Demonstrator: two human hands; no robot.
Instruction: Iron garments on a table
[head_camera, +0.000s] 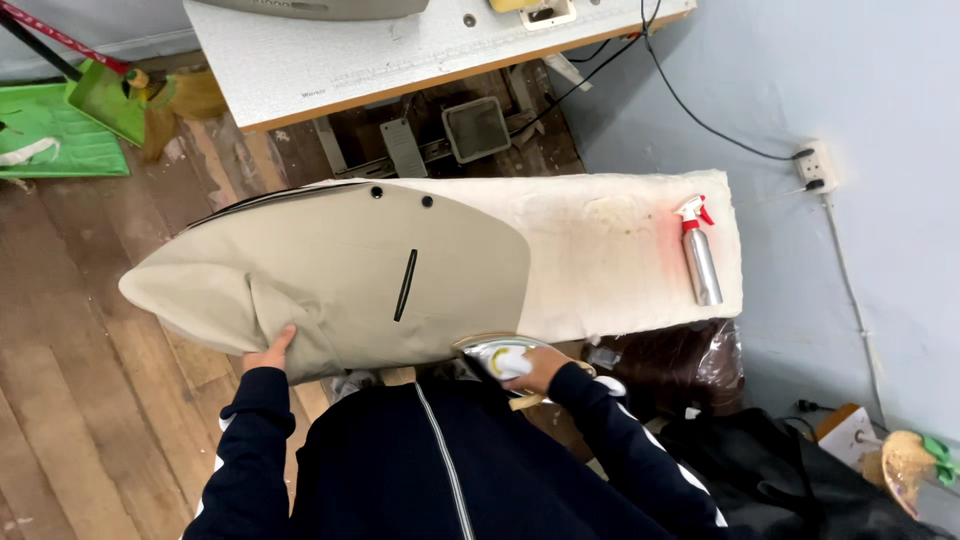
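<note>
1. The beige garment (340, 275) lies spread over the left end of the padded ironing board (610, 255), its left tip hanging past the board's end, with a dark slit pocket near its middle and two dark buttons near the board's far edge.
2. At the near edge, your right hand (535, 368) is closed around the handle of the iron (497, 355), whose shiny body sits at the garment's near right corner. If it rests there too long, it could scorch the cloth.
3. Your left hand (268, 352) pinches a fold at the near edge; that crease could get pressed in, and fingers so close to the iron's path risk a burn.
4. Toward the board's right end lies a metal spray bottle (702, 258) with a red-and-white trigger. On its side, it could leak or roll off; its contents are not visible.
</note>
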